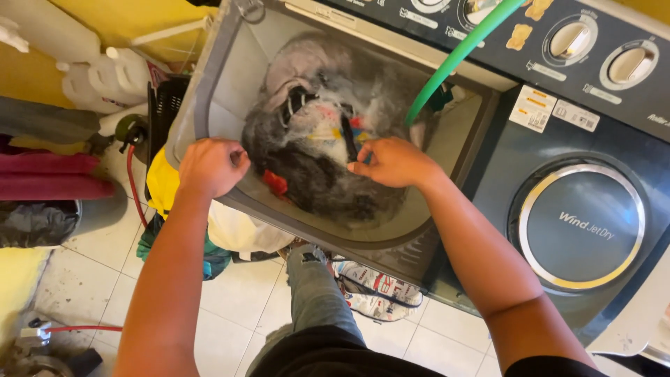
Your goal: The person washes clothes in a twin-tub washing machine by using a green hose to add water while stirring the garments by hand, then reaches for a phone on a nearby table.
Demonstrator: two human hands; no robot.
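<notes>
Here the person leans over the open wash tub (209,105) of a twin-tub washing machine (579,139), both hands low at its near side. The left hand (211,166) is curled into a loose fist that rests on the tub's near rim; whether it grips anything is not clear. The right hand (391,162) reaches inside, its fingers drawn together and pinching a dark strip of the wet laundry (321,139), which lies heaped and sudsy just beyond both hands, in the middle of the tub.

A green hose (453,59) slants down into the tub beyond the right hand. A hard tug on the tangled clothes could probably knock that hose out and let water spill onto the tiled floor (237,307), where footing would turn slippery. A strap caught in the heap might also tear if pulled sharply.

By count: one hose, one open tub, one round spinner lid (583,223) to the right of the right hand, at least three control knobs beyond it, and several white plastic bottles (105,80) beyond the left hand.
</notes>
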